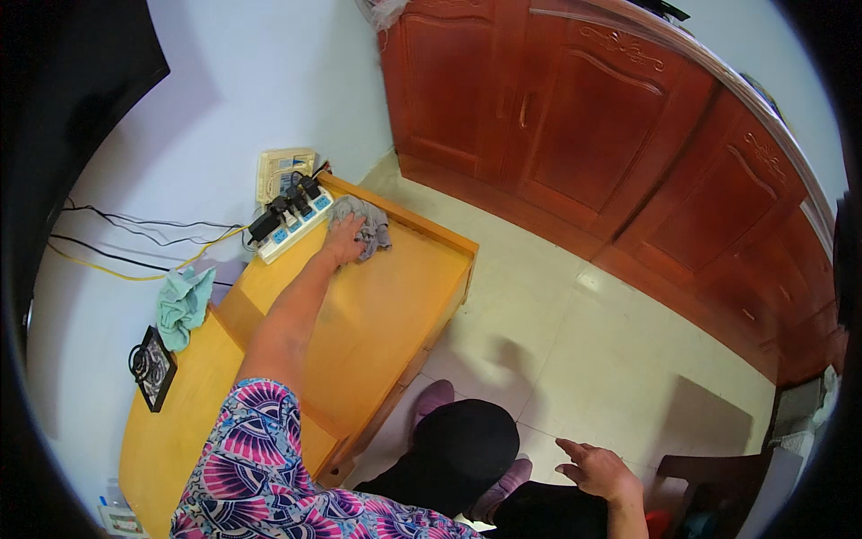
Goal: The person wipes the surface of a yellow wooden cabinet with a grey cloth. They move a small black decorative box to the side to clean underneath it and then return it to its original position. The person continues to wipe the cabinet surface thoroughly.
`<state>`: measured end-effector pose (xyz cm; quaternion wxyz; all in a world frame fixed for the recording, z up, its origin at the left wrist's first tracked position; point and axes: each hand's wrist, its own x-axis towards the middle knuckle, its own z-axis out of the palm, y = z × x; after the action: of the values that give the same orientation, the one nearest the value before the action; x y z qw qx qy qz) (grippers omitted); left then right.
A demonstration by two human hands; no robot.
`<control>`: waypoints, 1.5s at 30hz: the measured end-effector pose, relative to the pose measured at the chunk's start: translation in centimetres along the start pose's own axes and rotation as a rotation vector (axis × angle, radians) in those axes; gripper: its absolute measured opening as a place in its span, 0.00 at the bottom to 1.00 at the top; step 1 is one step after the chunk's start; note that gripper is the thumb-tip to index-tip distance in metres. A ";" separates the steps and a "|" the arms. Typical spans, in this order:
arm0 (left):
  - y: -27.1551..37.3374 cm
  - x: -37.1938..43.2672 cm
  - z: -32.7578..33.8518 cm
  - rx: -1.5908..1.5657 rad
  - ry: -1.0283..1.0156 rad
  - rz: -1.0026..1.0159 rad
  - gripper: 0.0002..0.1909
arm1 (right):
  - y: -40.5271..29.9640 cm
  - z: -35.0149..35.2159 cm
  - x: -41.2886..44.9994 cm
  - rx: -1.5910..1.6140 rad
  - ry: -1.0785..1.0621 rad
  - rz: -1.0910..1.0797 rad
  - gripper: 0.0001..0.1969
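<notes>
My left hand presses a crumpled grey cloth onto the top of a yellow wooden cabinet, at its far end. Right beside the cloth lies a white power strip with several black plugs and adapters in it. My right hand hangs in the air over the floor by my knee, its fingers apart and nothing in them. A crumpled light green cloth rests at the wall-side edge of the cabinet, near a black framed item with a coiled black cable on it.
A cream-coloured box stands against the wall behind the power strip. Black and yellow cables run along the wall. A raised rim edges the cabinet's far end. Red-brown wooden cupboards stand across the tiled floor. A dark wooden chair is at lower right.
</notes>
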<state>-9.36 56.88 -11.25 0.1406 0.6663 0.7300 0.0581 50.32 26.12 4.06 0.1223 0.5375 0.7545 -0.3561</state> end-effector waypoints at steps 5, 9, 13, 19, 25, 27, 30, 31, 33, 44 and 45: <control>4.1 -2.2 1.9 0.057 0.137 0.190 0.34 | 0.8 -0.2 1.6 0.003 -0.005 -0.049 0.28; 14.1 -10.1 1.2 0.054 -0.021 0.411 0.30 | 2.9 0.0 2.9 0.015 0.007 -0.016 0.28; 16.4 -13.3 3.9 0.043 0.037 0.531 0.31 | 2.8 -1.4 4.0 0.017 -0.043 -0.001 0.28; 22.4 -9.5 3.9 0.018 0.186 0.343 0.28 | 1.8 -2.4 4.9 -0.022 -0.083 -0.005 0.28; 19.2 -11.7 5.8 0.027 0.215 0.563 0.17 | 1.1 -2.6 5.3 -0.038 -0.080 -0.003 0.28; 17.1 -15.4 4.0 0.009 0.079 0.756 0.15 | 1.8 -2.2 4.9 -0.044 -0.052 -0.001 0.28; 14.1 -21.4 0.3 0.003 -0.206 0.959 0.16 | 1.4 -2.5 4.3 -0.037 -0.046 0.004 0.27; 13.8 -22.7 -0.7 0.072 -0.270 1.031 0.15 | 1.4 -2.5 4.2 -0.033 -0.051 -0.005 0.27; 13.7 -24.5 -2.0 0.210 -0.398 1.169 0.14 | 1.6 -2.2 4.0 -0.027 -0.060 -0.025 0.27; 22.3 -9.1 3.6 0.908 0.002 1.011 0.12 | 3.1 -1.2 1.0 0.010 0.066 0.003 0.27; 22.2 -8.5 3.9 0.905 0.033 1.029 0.12 | 3.1 -1.2 0.5 0.004 0.060 0.014 0.26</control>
<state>13.61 50.43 -7.83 -0.2084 0.9206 0.2749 -0.1831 53.10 27.80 3.35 0.1012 0.5535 0.7534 -0.3403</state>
